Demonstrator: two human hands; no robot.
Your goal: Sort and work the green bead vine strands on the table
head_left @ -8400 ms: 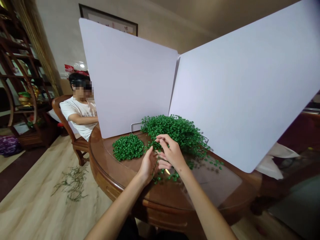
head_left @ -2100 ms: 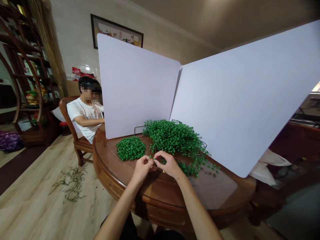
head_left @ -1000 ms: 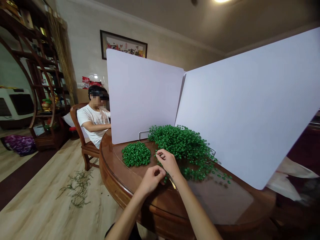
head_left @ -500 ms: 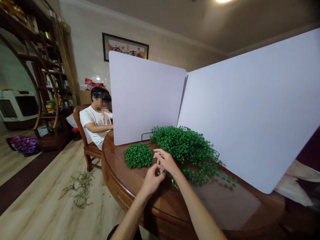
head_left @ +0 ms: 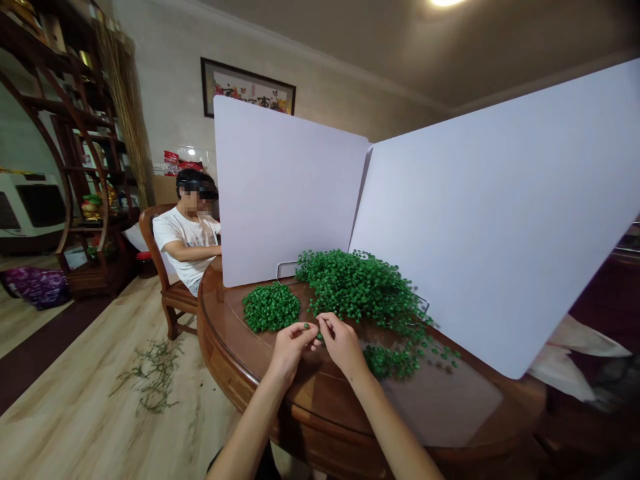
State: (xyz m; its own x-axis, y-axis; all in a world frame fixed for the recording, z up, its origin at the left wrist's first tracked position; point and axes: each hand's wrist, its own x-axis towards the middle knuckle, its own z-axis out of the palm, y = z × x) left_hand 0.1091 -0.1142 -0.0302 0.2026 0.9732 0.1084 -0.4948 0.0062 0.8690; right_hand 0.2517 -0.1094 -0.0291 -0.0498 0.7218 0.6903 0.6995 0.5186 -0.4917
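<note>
My left hand [head_left: 290, 348] and my right hand [head_left: 341, 341] meet fingertip to fingertip above the round wooden table [head_left: 320, 400], both pinched on a thin green strand with small round beads. A single green bead shows at my left fingertips. Just behind my hands lies a large tangled heap of beaded green strands [head_left: 363, 290]. A smaller, tidy pile of loose green beads [head_left: 271, 307] sits to its left.
Two white boards [head_left: 285, 187] stand upright at the back of the table on wire stands. A person in a white shirt [head_left: 187, 237] sits on a wooden chair at the left. Bare stripped stems [head_left: 147, 380] litter the wooden floor. Shelving [head_left: 65, 147] fills the left wall.
My hands have drawn back from the large heap toward me and come together, fingertips pinched on a strand. The view has shifted slightly.
</note>
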